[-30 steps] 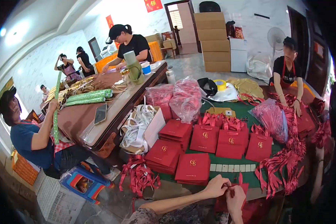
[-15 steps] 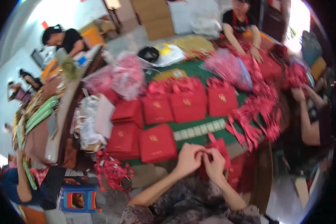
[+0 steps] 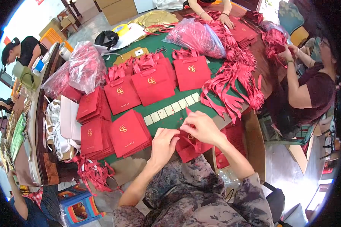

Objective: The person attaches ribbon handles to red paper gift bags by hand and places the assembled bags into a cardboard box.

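A red gift bag (image 3: 183, 151) with ribbon handles is just below and between my hands, against the table's near edge. My left hand (image 3: 165, 145) is closed with its fingers curled and thumb bent toward the bag; whatever it pinches is too small to make out. My right hand (image 3: 201, 126) is a little farther and to the right, thumb and fingertips pressed together over the bag's top. A red ribbon tip pokes up behind it, but I cannot tell if those fingers hold it. Beyond my hands, a row of small pale cards (image 3: 169, 109) lies on the green tabletop (image 3: 161, 126).
Stacked flat red bags (image 3: 129, 132) lie left; bags with ribbon handles (image 3: 153, 85) lie farther back. Loose red ribbons (image 3: 231, 87) heap at right. A cardboard box (image 3: 255, 140) with red bags stands right of my lap. Co-workers sit around, one (image 3: 307, 87) at right.
My hands were together at the fingertips and have moved apart, the left nearer me. The view has shifted, so the table's things sit farther up and left.
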A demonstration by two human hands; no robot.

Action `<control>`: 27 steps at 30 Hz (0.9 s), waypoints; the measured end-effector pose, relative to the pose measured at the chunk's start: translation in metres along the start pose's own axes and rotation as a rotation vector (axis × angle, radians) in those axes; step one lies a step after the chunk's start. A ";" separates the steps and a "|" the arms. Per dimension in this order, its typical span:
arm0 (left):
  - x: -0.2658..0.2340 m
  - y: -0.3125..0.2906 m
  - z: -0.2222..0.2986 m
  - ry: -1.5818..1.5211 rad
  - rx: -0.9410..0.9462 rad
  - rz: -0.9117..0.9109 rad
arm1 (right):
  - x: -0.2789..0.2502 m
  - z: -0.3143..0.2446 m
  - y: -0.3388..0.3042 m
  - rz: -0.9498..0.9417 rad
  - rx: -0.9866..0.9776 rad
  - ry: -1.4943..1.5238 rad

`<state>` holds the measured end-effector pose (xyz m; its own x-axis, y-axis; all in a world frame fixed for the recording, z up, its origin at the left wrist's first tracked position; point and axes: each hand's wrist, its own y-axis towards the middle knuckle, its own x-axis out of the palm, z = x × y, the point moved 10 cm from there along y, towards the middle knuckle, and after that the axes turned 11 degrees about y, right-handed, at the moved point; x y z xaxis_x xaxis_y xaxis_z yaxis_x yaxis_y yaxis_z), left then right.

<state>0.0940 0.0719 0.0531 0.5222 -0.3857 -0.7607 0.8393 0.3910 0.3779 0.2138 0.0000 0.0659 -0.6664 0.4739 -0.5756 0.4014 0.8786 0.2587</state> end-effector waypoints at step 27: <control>0.008 0.031 -0.016 -0.071 -0.024 -0.113 | 0.072 0.091 0.021 -0.494 0.475 0.504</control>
<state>0.1215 0.0941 0.0501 0.4346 -0.4864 -0.7580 0.8899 0.3614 0.2783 0.2317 0.0471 -0.0403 -0.9895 0.1110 -0.0930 0.1368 0.9269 -0.3494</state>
